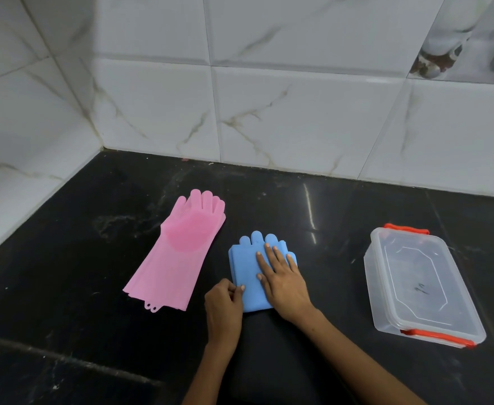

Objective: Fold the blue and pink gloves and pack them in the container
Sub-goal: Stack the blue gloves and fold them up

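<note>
My right hand (281, 276) lies flat on the blue gloves (250, 276), palm down, fingers spread and pointing away from me toward the tiled wall (298, 112). It grips nothing; it only presses the folded blue stack onto the black counter (79, 258). My right forearm comes in from the lower right of the view and runs diagonally up to the wrist, which sits just past the near edge of the blue gloves.

My left hand (224, 302) is at the near left edge of the same stack. Its fingers are curled in, and thumb and fingertips (241, 287) meet on the blue edge, pinching it. The left forearm rises almost straight up from the bottom of the view, close beside the right one.

The blue gloves are folded over so the cuff part covers the palm, with only the rounded glove tips showing at the far end, beyond my right hand.

The pink gloves (178, 252) lie unfolded and flat to the left of the blue ones, stacked, fingers toward the wall, cuffs toward me, slanted, and neither hand touches them.

The container (421, 287) stands well apart on my right: clear plastic, with orange clips at its far and near ends, its lid on, nothing inside that I can see
</note>
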Demonstrator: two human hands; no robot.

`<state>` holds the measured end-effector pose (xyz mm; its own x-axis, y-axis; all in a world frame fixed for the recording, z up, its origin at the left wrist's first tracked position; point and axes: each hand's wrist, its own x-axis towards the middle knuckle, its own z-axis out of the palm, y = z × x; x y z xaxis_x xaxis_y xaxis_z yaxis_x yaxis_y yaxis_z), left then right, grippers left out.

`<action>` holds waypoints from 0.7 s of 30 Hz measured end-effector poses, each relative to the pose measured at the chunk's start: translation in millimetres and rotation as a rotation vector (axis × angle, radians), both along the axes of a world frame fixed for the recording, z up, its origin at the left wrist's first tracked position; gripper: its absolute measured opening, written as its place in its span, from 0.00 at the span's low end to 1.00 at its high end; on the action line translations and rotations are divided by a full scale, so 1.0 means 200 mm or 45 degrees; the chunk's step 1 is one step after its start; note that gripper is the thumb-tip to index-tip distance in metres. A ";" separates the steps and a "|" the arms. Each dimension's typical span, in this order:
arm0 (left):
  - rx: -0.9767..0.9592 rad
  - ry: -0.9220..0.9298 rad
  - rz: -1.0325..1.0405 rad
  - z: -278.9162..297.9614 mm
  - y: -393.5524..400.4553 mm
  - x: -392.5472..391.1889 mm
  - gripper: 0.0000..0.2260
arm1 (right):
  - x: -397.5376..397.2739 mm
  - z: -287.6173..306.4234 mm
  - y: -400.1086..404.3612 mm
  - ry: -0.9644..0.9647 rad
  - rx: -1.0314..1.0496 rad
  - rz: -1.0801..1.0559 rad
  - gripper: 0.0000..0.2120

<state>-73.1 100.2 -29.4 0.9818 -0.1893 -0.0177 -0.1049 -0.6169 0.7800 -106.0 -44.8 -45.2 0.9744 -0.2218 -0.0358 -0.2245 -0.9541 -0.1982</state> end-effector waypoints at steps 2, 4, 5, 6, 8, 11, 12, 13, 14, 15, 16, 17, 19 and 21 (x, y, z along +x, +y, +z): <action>0.090 -0.138 -0.021 0.02 -0.01 0.01 0.06 | 0.01 -0.01 0.00 -0.005 -0.016 -0.012 0.26; 0.278 -0.372 -0.109 0.02 -0.05 0.03 0.16 | 0.02 -0.02 0.00 -0.015 -0.015 -0.020 0.25; 0.351 -0.518 -0.228 0.03 -0.07 0.04 0.21 | 0.02 -0.02 -0.01 -0.015 -0.015 -0.022 0.25; 0.420 -0.663 -0.365 0.02 -0.10 0.06 0.23 | 0.02 -0.02 -0.02 -0.018 -0.020 -0.018 0.25; 0.600 -0.790 -0.562 0.00 -0.14 0.10 0.25 | 0.03 -0.03 -0.03 -0.027 -0.027 0.004 0.25; 0.795 -0.588 -0.677 -0.08 -0.11 0.15 0.28 | 0.02 -0.04 -0.02 -0.065 0.023 0.018 0.24; 0.798 -0.531 -0.707 -0.12 -0.10 0.17 0.27 | 0.02 -0.04 -0.02 -0.089 0.040 0.014 0.24; 0.798 -0.507 -0.716 -0.15 -0.10 0.19 0.27 | 0.02 -0.04 -0.02 -0.112 0.043 0.013 0.24; 0.801 -0.504 -0.716 -0.16 -0.10 0.20 0.26 | 0.02 -0.05 -0.04 -0.126 0.032 0.014 0.24; 0.799 -0.503 -0.718 -0.17 -0.11 0.20 0.25 | 0.01 -0.05 -0.05 -0.130 0.015 0.016 0.25; 0.776 -0.494 -0.718 -0.17 -0.12 0.20 0.25 | 0.00 -0.06 -0.06 -0.128 0.006 0.014 0.25; 0.739 -0.485 -0.709 -0.17 -0.12 0.19 0.24 | -0.02 -0.07 -0.08 -0.125 0.006 0.004 0.25; 0.650 -0.488 -0.656 -0.16 -0.13 0.18 0.22 | -0.05 -0.09 -0.12 -0.126 0.004 -0.047 0.26; 0.632 -0.467 -0.639 -0.16 -0.13 0.19 0.22 | -0.05 -0.09 -0.15 -0.128 0.012 -0.102 0.26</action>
<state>-35.9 73.9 -60.8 0.7410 -0.6652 0.0916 -0.6592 -0.6946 0.2880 -116.7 -74.2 -63.1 0.9524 -0.2990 0.0590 -0.2782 -0.9320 -0.2325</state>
